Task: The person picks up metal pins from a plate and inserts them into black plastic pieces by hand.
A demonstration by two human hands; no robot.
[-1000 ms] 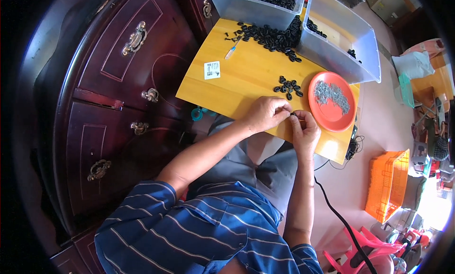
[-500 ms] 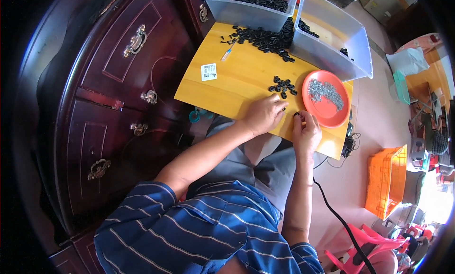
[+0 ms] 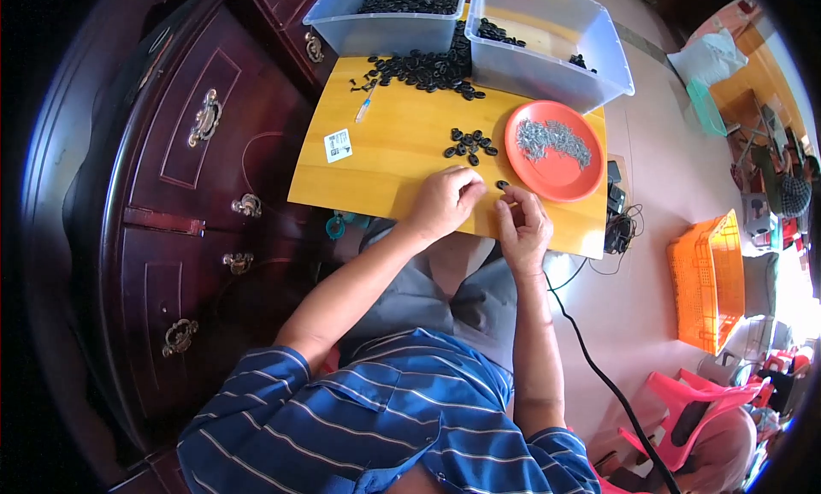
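Both hands sit at the near edge of the yellow wooden surface (image 3: 402, 152), close together. Left hand (image 3: 445, 201) is curled knuckles-up w/ fingers bunched; what it grips, if anything, can't be told. Right hand (image 3: 523, 224) has fingertips pinched toward a small black oval ring (image 3: 502, 184) lying on the surface just beside them; touching or not – too small to tell.

Just beyond the hands: a loose cluster of black rings (image 3: 469, 143), approx. a dozen, apart from the single one. To its right, touching nothing else, an orange round plate (image 3: 554, 173), smooth plastic, holding a heap of thin grey metal bits. Far edge of the surface: a bigger spill of black rings (image 3: 428, 69) in front of two clear plastic bins – left bin (image 3: 385, 28) heaped w/ black pieces, right bin (image 3: 547, 53) nearly bare, a few pieces at its corners.

A small white square label (image 3: 339, 145) w/ green mark lies flat at the surface's left side; a thin pen-like stick (image 3: 365, 109) lies beyond it. Dark carved wood cabinet (image 3: 171, 195) w/ brass handles stands at left. On the floor at right: orange slatted crate (image 3: 708, 280), pink plastic chair (image 3: 701, 408), black cable (image 3: 599, 366).
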